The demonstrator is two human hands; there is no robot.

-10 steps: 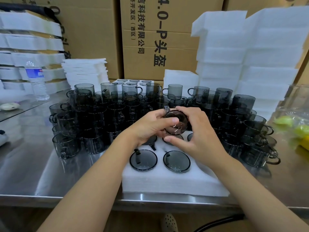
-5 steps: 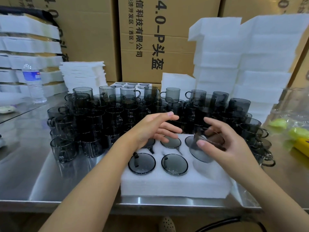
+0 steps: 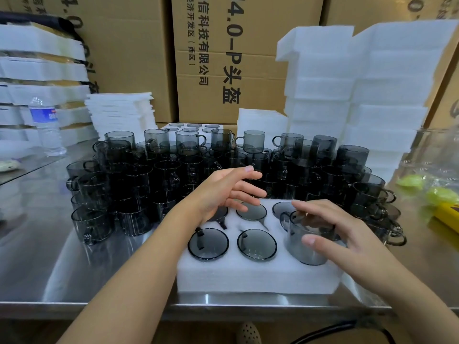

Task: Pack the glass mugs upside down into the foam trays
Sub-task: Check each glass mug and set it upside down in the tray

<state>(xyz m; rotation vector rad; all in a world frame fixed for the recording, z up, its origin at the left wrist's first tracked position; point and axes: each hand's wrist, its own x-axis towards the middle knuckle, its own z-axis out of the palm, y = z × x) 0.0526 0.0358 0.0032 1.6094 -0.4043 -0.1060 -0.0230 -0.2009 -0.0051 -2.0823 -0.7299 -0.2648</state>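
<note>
- Cardboard box [image 3: 248,45] behind the worktop [image 3: 49,269] is printed "4.0-P头盔" and "信科技有限公司".
- Right hand [image 3: 347,234]: thumb and curled fingers grip a grey glass mug [image 3: 298,249] at the front-right pocket of the foam tray [image 3: 248,276].
- Left hand [image 3: 223,194]: fingers loosely spread, holding nothing, above the tray's back row.

Even indoor light, bowed wide-angle edges

Single head cam, wide-angle, pitched forward and down over the near edge of the surface [image 3: 49,264]. Close range: foam tray [image 3: 248,276] just below centre, left arm [image 3: 139,281] at 7 o'clock, right arm [image 3: 402,296] at 5, cardboard boxes [image 3: 268,28] filling 12 o'clock.
</note>
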